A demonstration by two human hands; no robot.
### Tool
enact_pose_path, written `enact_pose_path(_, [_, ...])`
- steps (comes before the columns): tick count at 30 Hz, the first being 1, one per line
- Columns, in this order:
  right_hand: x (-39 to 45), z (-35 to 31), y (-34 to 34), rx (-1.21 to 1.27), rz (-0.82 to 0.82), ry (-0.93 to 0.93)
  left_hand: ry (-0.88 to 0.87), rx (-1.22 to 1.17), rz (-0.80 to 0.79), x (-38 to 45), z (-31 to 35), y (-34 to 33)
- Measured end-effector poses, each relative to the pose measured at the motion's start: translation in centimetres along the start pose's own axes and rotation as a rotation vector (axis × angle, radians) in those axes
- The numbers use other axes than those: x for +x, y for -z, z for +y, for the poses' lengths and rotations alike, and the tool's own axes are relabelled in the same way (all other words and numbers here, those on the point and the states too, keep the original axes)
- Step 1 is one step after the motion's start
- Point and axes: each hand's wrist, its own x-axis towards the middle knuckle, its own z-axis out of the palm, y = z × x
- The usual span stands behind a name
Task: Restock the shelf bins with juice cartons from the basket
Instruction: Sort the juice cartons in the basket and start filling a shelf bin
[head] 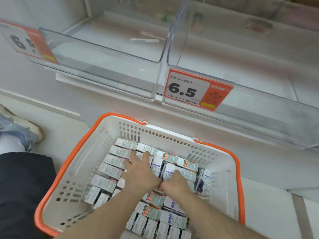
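Both my hands are down inside the white plastic shopping basket with the orange rim and handles, which sits on the pale floor at 6 o'clock from the shelf. My left hand lies flat and spread, fingers straight, resting on the small white juice cartons packed in rows across the basket's bottom; its fingertips reach toward 12 o'clock, touching the cartons near the far wall. My right hand sits just beside it at 3 o'clock, thumbs nearly meeting, with its fingers curled down over an upright carton with a dark blue print; how firmly it grips I cannot tell, since the fingertips are hidden behind the carton.

The cartons fill most of the basket, some lying with green-and-red label panels facing up, others standing on end at 5 o'clock.

Above, at 12 o'clock, two clear plastic shelf bins stand side by side. The left bin holds only a couple of thin wrapped straws. The right bin carries an orange-and-white price tag reading 6.5 on its front; a matching tag hangs at 10 o'clock. My blue-grey sneaker shows at 9 o'clock.
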Motion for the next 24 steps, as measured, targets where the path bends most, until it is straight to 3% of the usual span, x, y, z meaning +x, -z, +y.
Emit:
enact_pose_path(2, [-0.6, 1.9, 1.0, -0.1, 0.025, -0.008, -0.033, 0.004, -0.039, -1.1, 0.7, -1.6])
enact_pose_path(8, [-0.4, 4.0, 1.6, -0.055, 0.026, -0.022, -0.15, 0.079, -0.178, -1.7, -0.1, -1.6])
enact_pose_path(12, [-0.3, 2.4, 0.1, -0.016, 0.138, 0.083, -0.089, -0.005, -0.194, -2.0, -1.7, -0.6])
enact_pose_path(17, [0.8, 2.6, -0.5, -0.162, 0.158, 0.093, -0.038, -0.099, -0.146, -3.0, -2.5, -0.5])
enact_pose_path(24, [-0.1, 3.2, 0.5, 0.165, 0.167, 0.085, -0.137, -0.172, -0.065, -3.1, 0.0, 0.9])
